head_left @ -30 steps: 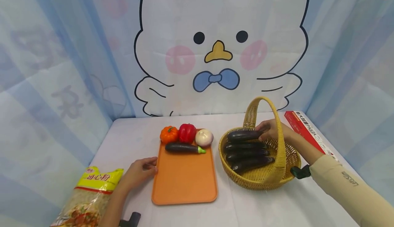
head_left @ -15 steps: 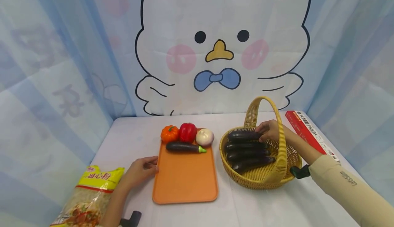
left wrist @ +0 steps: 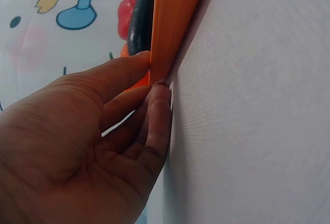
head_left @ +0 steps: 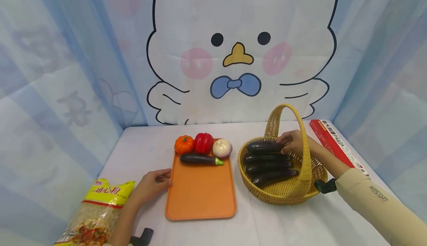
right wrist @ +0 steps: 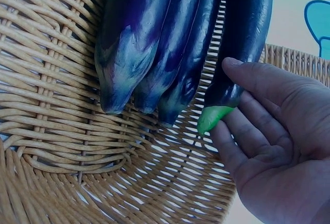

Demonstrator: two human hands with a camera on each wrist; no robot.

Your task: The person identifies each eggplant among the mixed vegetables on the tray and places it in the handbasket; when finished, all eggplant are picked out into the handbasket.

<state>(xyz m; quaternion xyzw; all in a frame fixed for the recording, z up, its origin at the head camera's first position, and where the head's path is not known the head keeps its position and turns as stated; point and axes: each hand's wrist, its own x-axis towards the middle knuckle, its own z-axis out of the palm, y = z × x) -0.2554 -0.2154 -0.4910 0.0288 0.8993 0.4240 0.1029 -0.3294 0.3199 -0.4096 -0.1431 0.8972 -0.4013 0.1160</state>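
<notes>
In the head view an orange tray lies on the table, and my left hand is at its left edge. The left wrist view shows that hand pinching the tray's rim, thumb on top and fingers at the underside. To the right, my right hand reaches under the handle of a yellow wicker basket. It pinches the stem end of the rearmost eggplant, whose tip is green, between thumb and fingers. Beside it lie three more dark eggplants in the basket.
On the tray's far end sit an orange pumpkin-shaped vegetable, a red bell pepper, a white-purple round vegetable and a green-stemmed eggplant. A food bag lies left. A red pasta box lies behind the right arm.
The head view has shifted very slightly. Both hands hold their places, and the vegetables, tray and basket stay where they were.
</notes>
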